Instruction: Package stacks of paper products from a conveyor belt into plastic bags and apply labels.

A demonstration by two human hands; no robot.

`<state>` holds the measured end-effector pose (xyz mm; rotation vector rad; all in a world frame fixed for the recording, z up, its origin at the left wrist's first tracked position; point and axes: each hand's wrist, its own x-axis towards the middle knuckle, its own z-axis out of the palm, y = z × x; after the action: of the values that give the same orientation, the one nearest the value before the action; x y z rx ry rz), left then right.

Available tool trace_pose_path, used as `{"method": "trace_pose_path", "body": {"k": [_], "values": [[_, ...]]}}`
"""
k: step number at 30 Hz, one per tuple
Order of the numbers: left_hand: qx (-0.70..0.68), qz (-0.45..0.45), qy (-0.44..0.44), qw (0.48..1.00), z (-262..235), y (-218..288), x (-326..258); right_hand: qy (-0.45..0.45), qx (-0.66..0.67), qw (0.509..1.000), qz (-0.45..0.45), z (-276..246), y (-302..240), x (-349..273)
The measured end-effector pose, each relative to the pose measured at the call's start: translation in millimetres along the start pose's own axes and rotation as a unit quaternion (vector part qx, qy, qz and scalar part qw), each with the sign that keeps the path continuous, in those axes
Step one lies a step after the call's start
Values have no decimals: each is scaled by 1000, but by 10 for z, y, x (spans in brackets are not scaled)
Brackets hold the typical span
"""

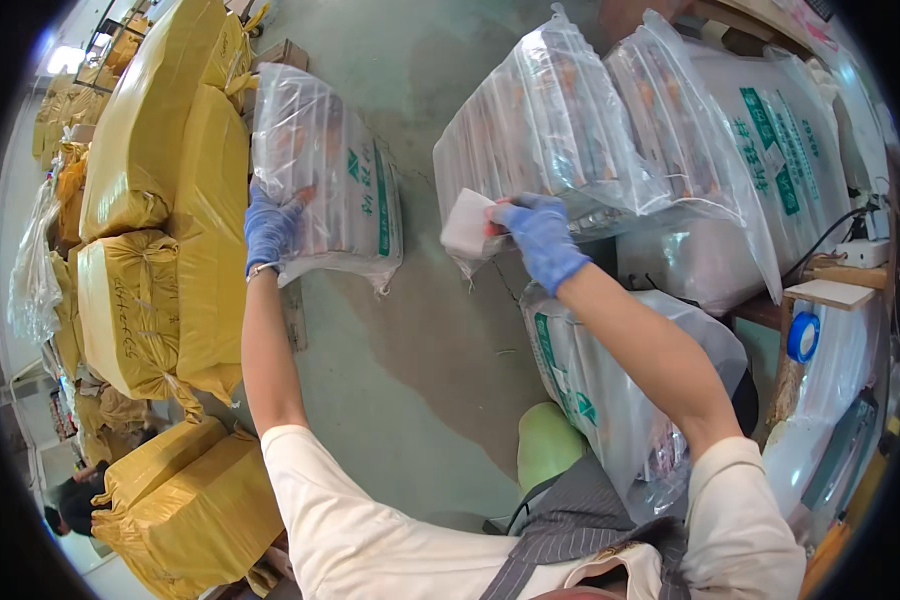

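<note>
My left hand (274, 228), in a blue glove with bare fingertips, grips the left side of a see-through plastic bag (325, 170) packed with slim items and printed in green. Between the fingers of my right hand (542, 238), gloved the same way, is a small white block (466, 226), its kind unclear. This block is in front of the lower left corner of a larger packed plastic bag (530, 125) on the right. Whether the left bag rests on the floor or hangs from my hand, I cannot tell.
Large yellow wrapped bales (135, 150) line the left side. More packed bags stand at the right, including a green-printed one (770, 150) and another bag (610, 350) beside my right arm. A blue tape roll (803, 337) hangs near a wooden shelf (830, 292). Grey floor (400, 350) lies between.
</note>
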<state>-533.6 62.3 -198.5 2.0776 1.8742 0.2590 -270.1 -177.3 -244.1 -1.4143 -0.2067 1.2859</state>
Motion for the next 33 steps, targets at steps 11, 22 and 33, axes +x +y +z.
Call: {"method": "trace_pose_path", "body": {"k": [11,22,33], "values": [[-263,73,-62,960,197,-457,170,156,-441,883,-28,1150,1004,1644],[-351,29,-80,933,265,-603,203,-130,140,981,-38,1724,1572,1871],[-145,149,-61,976,374,6,167,-178,-18,960,-215,754,82,-1032]]}}
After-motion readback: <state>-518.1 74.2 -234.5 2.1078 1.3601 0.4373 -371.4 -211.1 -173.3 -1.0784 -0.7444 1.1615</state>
